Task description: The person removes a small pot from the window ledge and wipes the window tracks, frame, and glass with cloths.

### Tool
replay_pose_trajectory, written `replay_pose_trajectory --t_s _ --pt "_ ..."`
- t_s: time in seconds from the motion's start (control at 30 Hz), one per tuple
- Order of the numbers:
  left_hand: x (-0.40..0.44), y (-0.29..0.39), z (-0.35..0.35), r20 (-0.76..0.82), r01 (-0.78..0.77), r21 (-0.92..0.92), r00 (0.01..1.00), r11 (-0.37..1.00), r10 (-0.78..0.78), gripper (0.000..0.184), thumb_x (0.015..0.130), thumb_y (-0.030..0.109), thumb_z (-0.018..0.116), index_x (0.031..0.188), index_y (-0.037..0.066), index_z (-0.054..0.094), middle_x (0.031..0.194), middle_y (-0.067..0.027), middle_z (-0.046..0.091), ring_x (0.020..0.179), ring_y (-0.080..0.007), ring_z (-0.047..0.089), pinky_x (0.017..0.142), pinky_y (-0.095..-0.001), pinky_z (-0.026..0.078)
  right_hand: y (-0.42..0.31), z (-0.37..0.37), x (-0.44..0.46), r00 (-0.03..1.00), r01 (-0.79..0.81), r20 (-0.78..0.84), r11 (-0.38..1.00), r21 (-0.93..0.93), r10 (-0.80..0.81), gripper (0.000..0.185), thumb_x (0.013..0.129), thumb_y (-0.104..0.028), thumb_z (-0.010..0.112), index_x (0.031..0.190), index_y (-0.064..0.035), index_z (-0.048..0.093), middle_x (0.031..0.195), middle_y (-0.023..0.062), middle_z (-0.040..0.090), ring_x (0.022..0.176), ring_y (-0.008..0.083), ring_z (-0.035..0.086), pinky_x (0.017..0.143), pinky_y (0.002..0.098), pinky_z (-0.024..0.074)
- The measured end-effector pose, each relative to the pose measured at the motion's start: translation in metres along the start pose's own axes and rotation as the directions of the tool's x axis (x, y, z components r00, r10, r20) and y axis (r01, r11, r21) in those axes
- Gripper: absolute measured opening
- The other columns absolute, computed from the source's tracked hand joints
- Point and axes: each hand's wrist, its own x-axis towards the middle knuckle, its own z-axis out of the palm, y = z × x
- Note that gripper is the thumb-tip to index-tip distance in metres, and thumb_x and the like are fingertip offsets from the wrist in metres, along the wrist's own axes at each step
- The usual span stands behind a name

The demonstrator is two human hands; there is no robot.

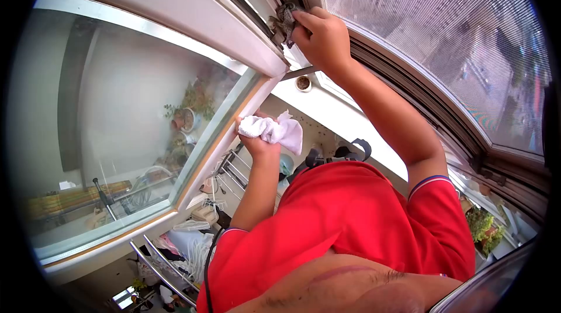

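My right hand (323, 35) pinches a dark, dirty rag (285, 19) against the corner of the brown window frame (374, 50), close to the hinge side of the open window sash (216, 38). Lower down, my left hand (257, 143) is closed around a white cloth (273, 130), beside the edge of the sash. The cloth's loose end sticks out to the right. Part of the left fingers is hidden behind the cloth and the sash edge.
An insect screen (432, 38) fills the upper right. Below the frame, a small pot (303, 84) stands on the white sill (327, 105). Metal rails (163, 266) and cluttered items lie lower left. Green plants (482, 228) show at the right.
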Motion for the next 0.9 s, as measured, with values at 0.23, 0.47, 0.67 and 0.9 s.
replay_pose_trajectory --t_s 0.23,0.47,0.67,0.9 --pt "-0.016 0.004 0.016 -0.016 0.003 0.044 1.0 0.999 -0.003 0.044 0.094 0.052 0.047 0.093 0.01 0.062 0.065 -0.0064 0.059 0.054 -0.024 0.058 0.055 -0.0395 0.05 -0.025 0.006 0.026 0.998 -0.043 -0.033 0.986 0.161 0.049 0.032 0.077 -0.01 0.061 0.106 -0.0029 0.073 0.079 0.0153 0.065 0.069 0.0329 0.064 0.065 0.0395 0.0524" --pt "-0.019 0.003 0.014 -0.061 0.018 0.053 0.998 0.998 -0.015 0.043 0.093 0.055 0.048 0.093 0.013 0.06 0.069 -0.0042 0.06 0.058 -0.0228 0.058 0.058 -0.0412 0.048 -0.012 0.013 0.007 0.99 -0.117 0.082 0.992 0.056 0.112 0.036 0.08 -0.012 0.059 0.11 0.0023 0.071 0.077 0.0188 0.068 0.067 0.0308 0.066 0.066 0.0385 0.0535" --pt "-0.015 -0.002 0.015 -0.041 -0.06 0.038 0.997 0.997 0.062 0.04 0.096 0.051 0.049 0.094 0.012 0.059 0.074 -0.0024 0.059 0.06 -0.0194 0.057 0.058 -0.0373 0.049 -0.059 0.01 0.029 0.737 -0.603 0.24 0.454 0.656 0.632 0.038 0.085 -0.012 0.056 0.113 0.0112 0.066 0.063 0.0143 0.064 0.05 0.0162 0.059 0.051 0.0333 0.0479" --pt "0.0 -0.004 -0.005 0.106 0.053 -0.041 0.993 0.998 -0.048 0.039 0.093 0.05 0.053 0.086 0.012 0.061 0.065 -0.0037 0.057 0.056 -0.0218 0.056 0.054 -0.0364 0.049 -0.107 -0.007 0.095 0.913 -0.232 -0.096 0.698 0.677 0.397 0.031 0.089 -0.013 0.06 0.11 0.0099 0.067 0.068 0.0108 0.066 0.061 0.0127 0.061 0.06 0.0275 0.0472"
